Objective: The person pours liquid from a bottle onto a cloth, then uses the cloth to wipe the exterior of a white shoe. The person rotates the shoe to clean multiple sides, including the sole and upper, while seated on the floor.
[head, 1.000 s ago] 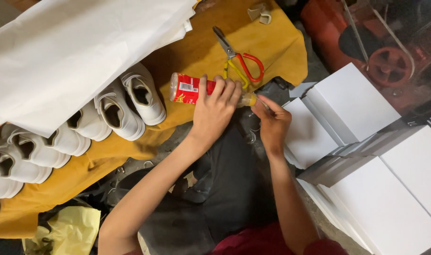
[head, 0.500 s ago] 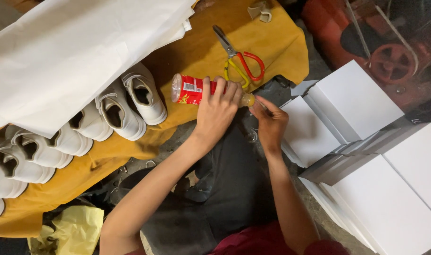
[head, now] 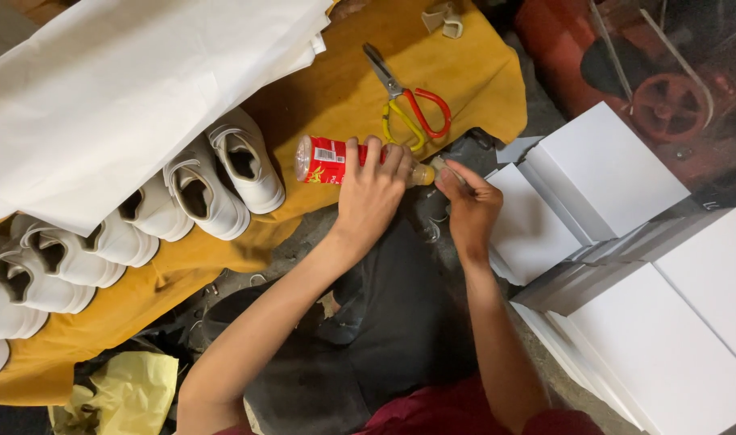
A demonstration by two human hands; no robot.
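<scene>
My left hand [head: 372, 192] grips a small bottle [head: 323, 159] with a red label, held sideways over the edge of the yellow cloth [head: 335, 89]. Its yellowish neck [head: 421, 173] points right. My right hand [head: 469, 205] pinches at the bottle's mouth with thumb and fingers closed; what it pinches is too small to tell. Scissors [head: 408, 103] with red and yellow handles lie on the cloth just beyond the bottle.
A row of white shoes [head: 190, 189] lines the cloth's near edge on the left. White sheets [head: 118, 89] are piled above them. White flat boxes [head: 626, 266] are stacked at right. A red machine [head: 626, 64] stands at top right. Yellow paper [head: 130, 391] lies bottom left.
Both hands and the bottle have shifted slightly right and up; the right hand's fingers stay working at the bottle's mouth.
</scene>
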